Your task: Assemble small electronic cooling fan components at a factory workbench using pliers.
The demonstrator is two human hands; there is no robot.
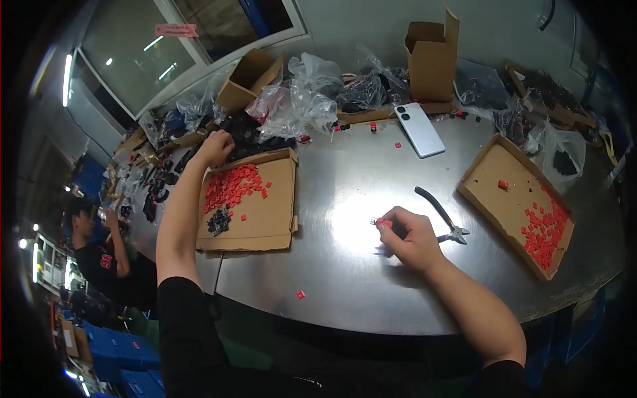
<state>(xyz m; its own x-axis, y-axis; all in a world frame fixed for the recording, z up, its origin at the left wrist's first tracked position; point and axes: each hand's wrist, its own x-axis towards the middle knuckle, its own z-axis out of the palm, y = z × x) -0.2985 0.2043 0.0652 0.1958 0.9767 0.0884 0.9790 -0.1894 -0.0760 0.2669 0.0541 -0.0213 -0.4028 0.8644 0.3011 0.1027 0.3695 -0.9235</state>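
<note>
My right hand (pixel 413 239) hovers over the middle of the metal table, thumb and forefinger pinching a small red plastic part (pixel 383 225) with metal prongs. Close beside it lie diagonal cutters (pixel 454 232) with dark handles. My left hand (pixel 217 147) reaches past the far edge of a shallow cardboard tray (pixel 265 229), to a heap of black parts (pixel 249 132). Its fingers are curled; whatever they may hold is too small or hidden to name. Inside that tray are many red pieces (pixel 232 187) and a cluster of black pieces (pixel 219 222).
A second cardboard tray (pixel 484 212) with red pieces sits at the right. Farther back are a white phone (pixel 419 130), clear plastic bags (pixel 308 99) and an upright cardboard box (pixel 431 69). One red piece (pixel 300 294) lies near the front edge. Another person (pixel 99 255) sits at far left.
</note>
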